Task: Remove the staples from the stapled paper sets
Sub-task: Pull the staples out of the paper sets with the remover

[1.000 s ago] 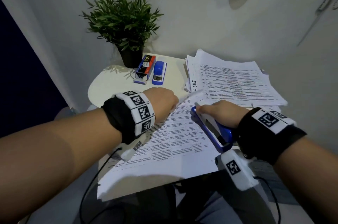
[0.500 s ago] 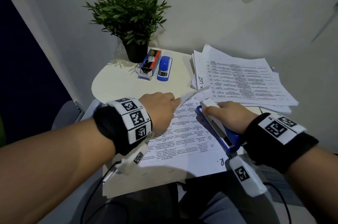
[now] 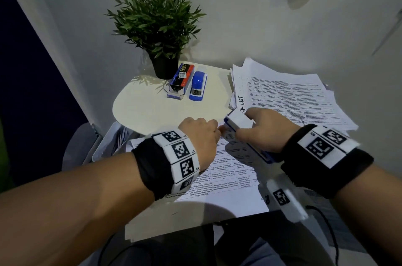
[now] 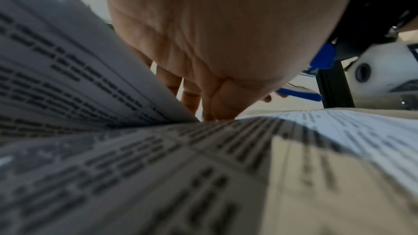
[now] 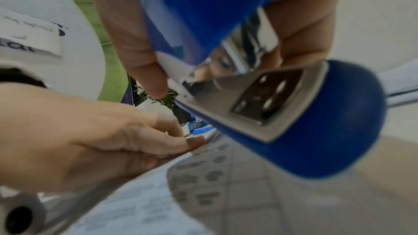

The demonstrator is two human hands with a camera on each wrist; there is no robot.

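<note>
A stapled paper set (image 3: pixel 230 170) with printed tables lies at the front of the white table (image 3: pixel 152 109). My left hand (image 3: pixel 214 130) pinches its top corner, and in the left wrist view the fingertips (image 4: pixel 214 112) hold that corner with the upper sheet (image 4: pixel 68 71) lifted. My right hand (image 3: pixel 245 124) grips a blue and white stapler (image 3: pixel 238 121), raised and tilted just right of that corner. In the right wrist view the stapler (image 5: pixel 294 113) hangs above the page with its metal plate showing, and my left hand (image 5: pixel 187 140) is below left. No staple is visible.
A loose stack of printed papers (image 3: pixel 293 96) fills the back right of the table. A potted plant (image 3: pixel 156 24), a staples box (image 3: pixel 181 81) and a second blue stapler (image 3: pixel 198 85) stand at the back by the white wall. A tray (image 3: pixel 108 146) with papers sits left, below the table.
My right hand has lifted the stapler off the page and brought its front end up to the corner. My left hand still pinches that corner.
</note>
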